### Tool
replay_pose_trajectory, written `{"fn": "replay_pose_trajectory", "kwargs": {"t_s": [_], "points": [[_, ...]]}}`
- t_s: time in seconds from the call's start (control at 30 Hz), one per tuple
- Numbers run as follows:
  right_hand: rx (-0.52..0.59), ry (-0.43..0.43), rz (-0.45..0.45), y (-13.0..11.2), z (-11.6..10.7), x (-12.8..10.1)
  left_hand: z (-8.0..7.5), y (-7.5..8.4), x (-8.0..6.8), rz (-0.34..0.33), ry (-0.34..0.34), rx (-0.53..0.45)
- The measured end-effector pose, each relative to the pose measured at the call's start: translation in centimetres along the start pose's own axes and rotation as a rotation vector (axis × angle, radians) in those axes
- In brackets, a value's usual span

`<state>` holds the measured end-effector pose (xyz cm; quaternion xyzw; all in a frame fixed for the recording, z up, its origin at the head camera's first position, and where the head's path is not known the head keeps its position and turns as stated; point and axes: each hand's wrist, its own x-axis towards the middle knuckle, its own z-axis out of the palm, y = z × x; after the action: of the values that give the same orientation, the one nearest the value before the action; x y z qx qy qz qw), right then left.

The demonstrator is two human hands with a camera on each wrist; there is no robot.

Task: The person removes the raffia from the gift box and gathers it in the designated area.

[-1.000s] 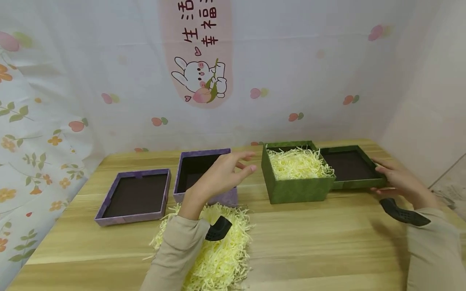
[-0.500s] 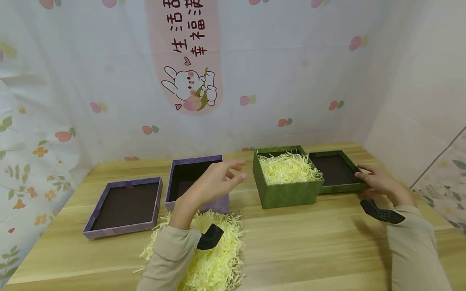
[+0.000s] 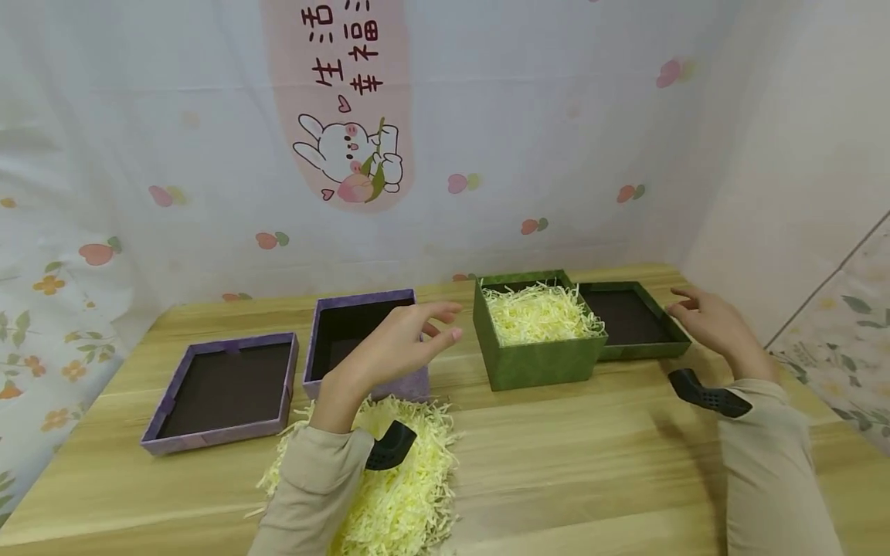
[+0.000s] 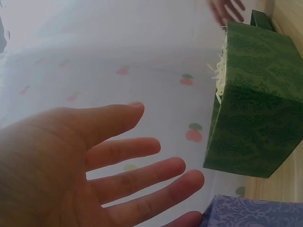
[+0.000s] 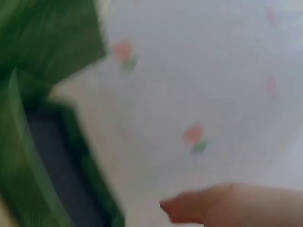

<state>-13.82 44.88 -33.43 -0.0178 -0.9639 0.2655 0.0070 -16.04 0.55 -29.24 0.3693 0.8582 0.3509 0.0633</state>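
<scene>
A green box (image 3: 535,361) filled with pale yellow shredded paper (image 3: 538,313) stands on the wooden table (image 3: 591,471); the same green box (image 4: 255,109) fills the right of the left wrist view. Its green lid (image 3: 636,320) lies upside down just to its right. My right hand (image 3: 709,320) hovers open over the lid's right edge, touching nothing I can see. My left hand (image 3: 403,347) floats open above the purple box (image 3: 361,340), fingers spread toward the green box, holding nothing. The right wrist view is blurred; a fingertip (image 5: 199,208) shows near the green lid (image 5: 52,161).
A purple lid (image 3: 222,390) lies upside down at the left. A heap of loose yellow shredded paper (image 3: 389,479) covers the table's near edge under my left forearm. A printed cloth backdrop (image 3: 348,139) closes off the back and left; a wall stands at the right.
My right hand has let go of the green lid's right edge and lifted slightly above it. My left hand stayed hovering over the purple box. The head view drifted right.
</scene>
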Motion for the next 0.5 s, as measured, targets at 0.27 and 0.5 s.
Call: {"fn": "replay_pose_trajectory", "kwargs": {"t_s": [0.27, 0.5], "points": [[0.169, -0.079, -0.192, -7.5, 1.7, 0.9, -0.2, -0.2, -0.6, 0.000, 0.005, 0.022], [0.124, -0.214, -0.234, -8.7, 0.9, 0.5, -0.5, 0.4, -0.5, 0.023, 0.028, 0.024]]}}
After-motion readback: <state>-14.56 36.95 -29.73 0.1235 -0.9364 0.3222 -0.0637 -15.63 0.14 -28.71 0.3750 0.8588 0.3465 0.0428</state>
